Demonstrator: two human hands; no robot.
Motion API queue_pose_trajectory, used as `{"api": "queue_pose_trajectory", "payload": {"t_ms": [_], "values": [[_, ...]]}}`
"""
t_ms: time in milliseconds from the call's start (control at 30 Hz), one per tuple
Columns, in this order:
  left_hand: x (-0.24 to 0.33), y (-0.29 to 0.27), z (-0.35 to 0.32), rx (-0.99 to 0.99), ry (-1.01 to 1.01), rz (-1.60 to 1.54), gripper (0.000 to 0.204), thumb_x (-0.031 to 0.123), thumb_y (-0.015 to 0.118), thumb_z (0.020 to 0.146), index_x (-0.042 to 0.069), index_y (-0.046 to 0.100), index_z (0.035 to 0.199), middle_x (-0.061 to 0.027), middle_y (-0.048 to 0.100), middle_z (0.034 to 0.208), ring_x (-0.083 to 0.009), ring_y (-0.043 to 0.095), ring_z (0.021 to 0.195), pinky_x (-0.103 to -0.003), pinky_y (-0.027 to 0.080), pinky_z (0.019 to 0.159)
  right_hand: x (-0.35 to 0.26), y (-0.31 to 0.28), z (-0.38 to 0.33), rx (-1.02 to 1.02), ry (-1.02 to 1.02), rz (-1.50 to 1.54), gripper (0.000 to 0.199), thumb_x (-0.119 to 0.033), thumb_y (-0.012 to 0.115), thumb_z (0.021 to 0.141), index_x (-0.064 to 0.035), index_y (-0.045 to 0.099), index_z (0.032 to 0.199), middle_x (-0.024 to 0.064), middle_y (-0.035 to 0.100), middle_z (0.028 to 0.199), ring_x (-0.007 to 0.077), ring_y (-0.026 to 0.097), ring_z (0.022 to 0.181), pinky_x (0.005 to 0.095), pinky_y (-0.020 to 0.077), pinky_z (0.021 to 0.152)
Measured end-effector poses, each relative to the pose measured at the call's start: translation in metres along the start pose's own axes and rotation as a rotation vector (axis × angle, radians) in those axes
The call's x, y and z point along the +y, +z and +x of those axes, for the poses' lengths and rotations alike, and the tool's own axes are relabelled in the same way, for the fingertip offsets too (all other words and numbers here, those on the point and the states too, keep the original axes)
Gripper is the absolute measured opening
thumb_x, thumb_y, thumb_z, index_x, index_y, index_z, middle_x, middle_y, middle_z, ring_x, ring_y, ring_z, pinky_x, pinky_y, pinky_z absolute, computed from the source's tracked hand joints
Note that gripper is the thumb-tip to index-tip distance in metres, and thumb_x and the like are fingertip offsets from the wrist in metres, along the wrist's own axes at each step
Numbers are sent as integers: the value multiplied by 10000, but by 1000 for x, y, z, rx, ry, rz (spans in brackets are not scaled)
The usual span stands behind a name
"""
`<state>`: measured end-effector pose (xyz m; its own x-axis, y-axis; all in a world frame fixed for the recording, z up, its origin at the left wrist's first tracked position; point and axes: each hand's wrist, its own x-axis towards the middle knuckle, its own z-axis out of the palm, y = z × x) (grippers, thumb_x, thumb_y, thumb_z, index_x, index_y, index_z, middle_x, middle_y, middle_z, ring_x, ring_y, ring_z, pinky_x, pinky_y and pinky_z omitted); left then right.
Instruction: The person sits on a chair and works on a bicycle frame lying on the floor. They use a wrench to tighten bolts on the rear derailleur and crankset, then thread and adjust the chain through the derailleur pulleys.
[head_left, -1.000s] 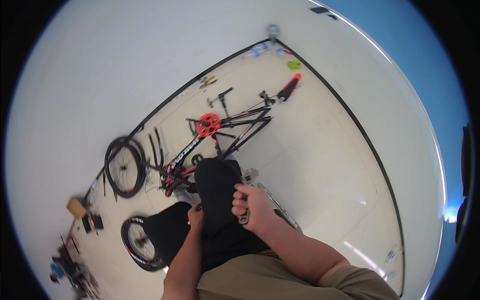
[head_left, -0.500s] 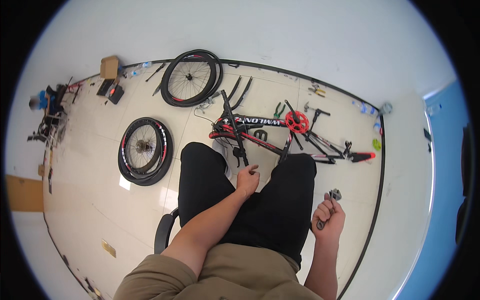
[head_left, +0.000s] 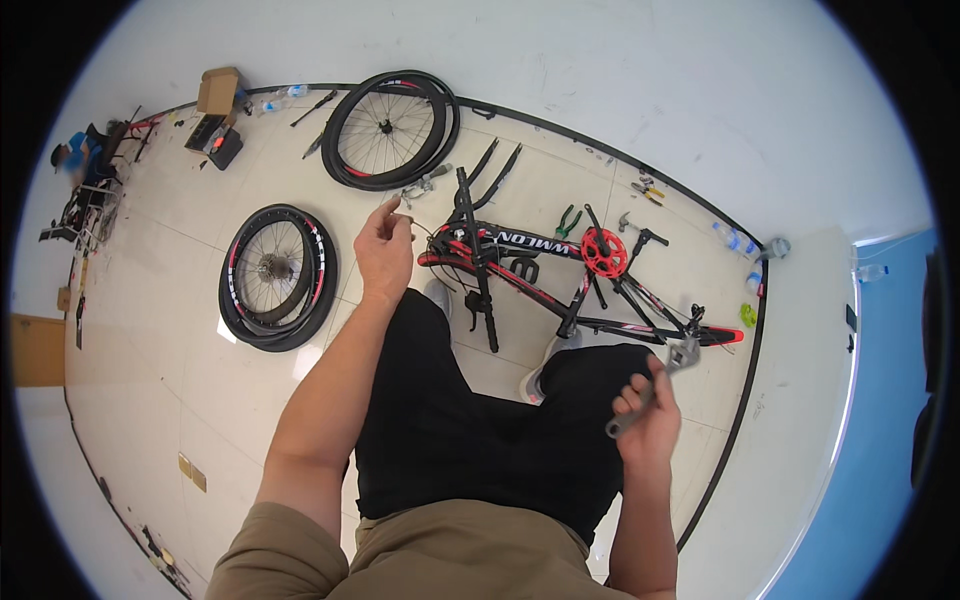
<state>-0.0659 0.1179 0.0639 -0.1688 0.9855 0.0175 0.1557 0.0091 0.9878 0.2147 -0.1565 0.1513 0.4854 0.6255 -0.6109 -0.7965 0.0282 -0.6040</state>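
Note:
My right hand is closed around the handle of a grey adjustable wrench, its jaw end pointing up and away, over my right knee. My left hand is raised beyond my left knee, holding nothing I can see, its fingers partly bent and apart. In front of my feet a black and red bicycle frame lies on the floor. A handlebar lies across its front end, a red chainring is at its middle, and a black and red saddle is at the right.
One wheel with a cassette lies at left; another wheel lies near the far wall. Around the frame are a black fork, green-handled pliers and a hammer. An open toolbox and a person are farther left.
My left hand has moved from between my knees up and to the left. My right hand has lifted slightly with the wrench, and the view has shifted a little.

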Motion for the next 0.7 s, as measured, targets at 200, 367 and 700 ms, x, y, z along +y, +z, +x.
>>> {"api": "queue_pose_trajectory", "payload": {"t_ms": [200,367,700], "values": [[-29,-6,-34,-93,255,312,288,93,638,919,-18,658,1183,-65,694,922,-111,633,797,-269,509,716,60,19,61,-39,295,-88,204,-202,521,998,-95,538,1171,13,478,755,101,366,564,267,325,511],[-37,0,-28,-83,144,259,267,87,649,913,-19,664,1157,-56,695,917,-108,636,785,-253,508,721,103,0,104,72,490,-233,181,-149,557,951,-64,548,1112,14,474,755,101,371,563,263,317,498],[-42,-3,-22,-21,48,266,287,121,667,918,-49,673,1149,-45,694,899,-84,616,788,-234,503,746,128,5,119,62,567,-381,64,-103,585,896,-66,534,904,18,474,733,97,363,522,264,306,458]]}}
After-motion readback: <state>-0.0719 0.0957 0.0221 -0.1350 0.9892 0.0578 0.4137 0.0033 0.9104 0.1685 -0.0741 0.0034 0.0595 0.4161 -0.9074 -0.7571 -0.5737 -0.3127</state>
